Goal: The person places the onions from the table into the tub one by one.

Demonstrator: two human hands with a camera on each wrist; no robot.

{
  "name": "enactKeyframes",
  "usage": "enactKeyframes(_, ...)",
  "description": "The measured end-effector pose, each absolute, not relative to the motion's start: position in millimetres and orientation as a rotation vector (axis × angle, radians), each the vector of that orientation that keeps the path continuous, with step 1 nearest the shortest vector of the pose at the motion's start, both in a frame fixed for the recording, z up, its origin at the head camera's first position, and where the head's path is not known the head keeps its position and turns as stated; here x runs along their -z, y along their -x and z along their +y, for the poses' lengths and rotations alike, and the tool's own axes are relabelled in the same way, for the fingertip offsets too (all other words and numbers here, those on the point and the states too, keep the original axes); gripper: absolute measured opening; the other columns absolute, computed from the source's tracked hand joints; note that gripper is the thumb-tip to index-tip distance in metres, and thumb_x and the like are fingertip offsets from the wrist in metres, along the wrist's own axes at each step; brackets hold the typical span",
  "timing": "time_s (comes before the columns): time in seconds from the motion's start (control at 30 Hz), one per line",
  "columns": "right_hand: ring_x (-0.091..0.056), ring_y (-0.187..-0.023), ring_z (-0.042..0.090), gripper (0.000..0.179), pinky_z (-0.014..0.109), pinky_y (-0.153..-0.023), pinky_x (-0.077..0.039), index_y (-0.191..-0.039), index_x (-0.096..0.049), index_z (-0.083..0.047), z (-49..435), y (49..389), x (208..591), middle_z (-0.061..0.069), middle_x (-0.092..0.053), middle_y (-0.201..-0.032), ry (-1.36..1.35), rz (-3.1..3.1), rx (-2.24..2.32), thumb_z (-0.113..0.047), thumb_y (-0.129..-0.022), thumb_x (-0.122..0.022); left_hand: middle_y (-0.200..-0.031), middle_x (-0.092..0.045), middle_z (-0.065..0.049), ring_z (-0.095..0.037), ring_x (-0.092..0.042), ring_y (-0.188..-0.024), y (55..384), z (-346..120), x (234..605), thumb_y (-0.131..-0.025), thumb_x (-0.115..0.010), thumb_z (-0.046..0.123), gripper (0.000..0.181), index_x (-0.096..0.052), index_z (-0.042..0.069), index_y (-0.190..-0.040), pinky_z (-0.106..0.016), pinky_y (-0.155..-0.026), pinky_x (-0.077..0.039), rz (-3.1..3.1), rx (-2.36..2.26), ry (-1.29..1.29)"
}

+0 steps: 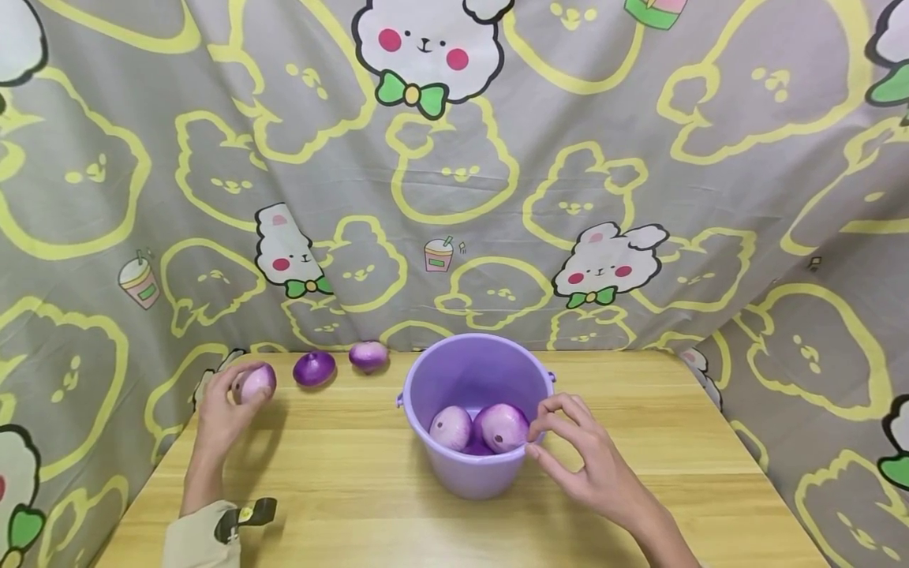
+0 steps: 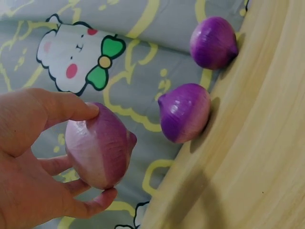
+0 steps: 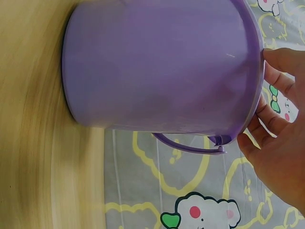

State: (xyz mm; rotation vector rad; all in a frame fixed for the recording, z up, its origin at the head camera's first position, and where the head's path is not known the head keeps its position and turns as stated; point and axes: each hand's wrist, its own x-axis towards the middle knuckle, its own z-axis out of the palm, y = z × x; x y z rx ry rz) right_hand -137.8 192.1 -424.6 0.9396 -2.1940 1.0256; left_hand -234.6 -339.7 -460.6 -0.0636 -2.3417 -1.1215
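My left hand (image 1: 222, 410) grips a purple onion (image 1: 256, 383) between thumb and fingers, at the left side of the table. In the left wrist view this onion (image 2: 101, 148) is raised, its pointed tip facing right. Two more purple onions, a darker one (image 1: 315, 369) and a paler one (image 1: 368, 356), lie along the table's back edge. A purple bucket (image 1: 477, 473) stands upright at the middle, with two onions showing inside, one on the left (image 1: 450, 428) and one on the right (image 1: 503, 427). My right hand (image 1: 592, 465) holds the bucket's right rim with thumb and fingertips.
The wooden table (image 1: 341, 489) carries everything. A grey curtain (image 1: 454, 300) with yellow cartoon outlines hangs behind and around it. The bucket's handle (image 3: 190, 149) hangs down on its far side. A black strap (image 1: 248, 517) sits on the left sleeve.
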Motion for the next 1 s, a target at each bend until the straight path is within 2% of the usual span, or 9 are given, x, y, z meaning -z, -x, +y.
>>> enactKeyframes(0.27,-0.051,-0.109,0.017,0.035,0.030,-0.099,-0.040,-0.102,-0.069,-0.029,192.6,138.4,425.4,-0.006,-0.059,-0.112,-0.947,-2.182,-1.015,-0.005,-0.081,-0.084,-0.132,-0.059,-0.027,-0.033,-0.044,-0.117,233.5,-336.7,453.3,-0.081,-0.078,-0.003,0.043,-0.068,-0.001,-0.122,-0.049,-0.084,-0.037,-2.302,1.112,0.121)
enactKeyframes(0.57,-0.051,-0.109,0.017,0.034,0.029,-0.100,-0.039,-0.102,-0.069,-0.029,191.6,137.5,424.5,-0.006,-0.059,-0.112,-0.942,-2.197,-1.018,-0.006,-0.082,-0.084,-0.135,-0.054,-0.028,-0.039,-0.043,-0.122,229.2,-332.2,445.5,-0.081,-0.078,-0.001,0.042,-0.068,0.000,-0.123,-0.052,-0.086,-0.038,-2.316,1.107,0.092)
enactKeyframes(0.77,-0.051,-0.110,0.017,0.033,0.029,-0.101,-0.040,-0.102,-0.069,-0.029,191.7,137.1,423.5,-0.006,-0.059,-0.112,-0.936,-2.199,-1.018,-0.007,-0.082,-0.084,-0.137,-0.052,-0.031,-0.045,-0.044,-0.126,228.2,-329.3,440.5,-0.080,-0.078,-0.002,0.042,-0.068,-0.002,-0.121,-0.059,-0.091,-0.036,-2.295,1.087,0.111)
enactKeyframes(1.0,-0.051,-0.110,0.017,0.032,0.028,-0.101,-0.039,-0.101,-0.069,-0.028,191.7,137.1,423.1,-0.006,-0.059,-0.113,-0.934,-2.205,-1.024,-0.007,-0.082,-0.084,-0.139,-0.050,-0.032,-0.049,-0.044,-0.128,225.1,-326.5,435.1,-0.081,-0.078,0.000,0.042,-0.067,-0.001,-0.122,-0.065,-0.091,-0.038,-2.322,1.074,0.087)
